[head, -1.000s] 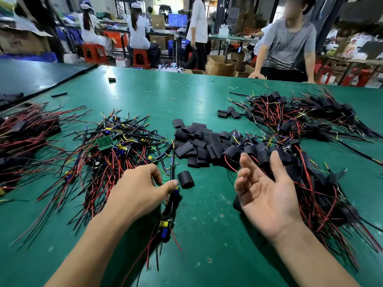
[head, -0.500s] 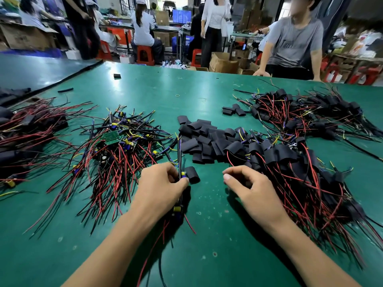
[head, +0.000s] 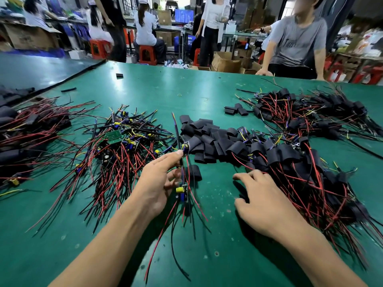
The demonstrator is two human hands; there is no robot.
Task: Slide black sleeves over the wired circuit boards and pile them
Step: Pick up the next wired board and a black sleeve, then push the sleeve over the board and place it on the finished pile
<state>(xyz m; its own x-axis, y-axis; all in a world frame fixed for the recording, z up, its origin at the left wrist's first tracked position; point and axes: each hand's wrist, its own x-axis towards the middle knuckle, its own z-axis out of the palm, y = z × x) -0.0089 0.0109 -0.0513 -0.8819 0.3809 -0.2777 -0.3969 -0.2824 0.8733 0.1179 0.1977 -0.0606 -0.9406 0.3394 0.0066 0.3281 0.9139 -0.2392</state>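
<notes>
My left hand point(head: 159, 183) grips a bunch of wired circuit boards point(head: 182, 191) by their red and black wires, one board near my fingertips and another lower by my palm. A single black sleeve point(head: 195, 172) lies just right of them. My right hand point(head: 267, 201) lies palm down with curled fingers at the near edge of the sleeved pile point(head: 300, 168). Something dark sits between its thumb and forefinger, and I cannot tell whether it is held. Loose black sleeves point(head: 209, 139) are heaped in the middle. Bare wired boards point(head: 124, 146) are piled at the left.
Another sleeved pile point(head: 310, 112) lies at the far right, and a dark wire bundle point(head: 24, 131) at the far left. A person in a grey shirt point(head: 296, 38) leans on the green table's point(head: 165, 85) far edge. Other people, stools and boxes stand behind.
My right hand turned from palm up to palm down and dropped to the table beside the sleeved pile. My left hand lifted the wired boards and moved them right, towards the single sleeve.
</notes>
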